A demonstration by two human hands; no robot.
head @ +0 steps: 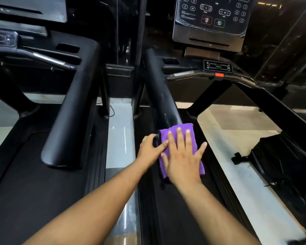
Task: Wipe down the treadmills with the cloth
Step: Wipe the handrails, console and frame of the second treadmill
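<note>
Purple cloth (194,137) on handrail (159,89), right hand (182,163) flat atop

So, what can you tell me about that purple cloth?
The purple cloth is plain, soft-looking fabric, seemingly folded, draped over the near end of the right-hand treadmill's black side handrail. The right hand presses flat on top with fingers spread, while the left hand grips its left edge, where a dark trim shows. Its lower corner hangs off the rail.
</note>
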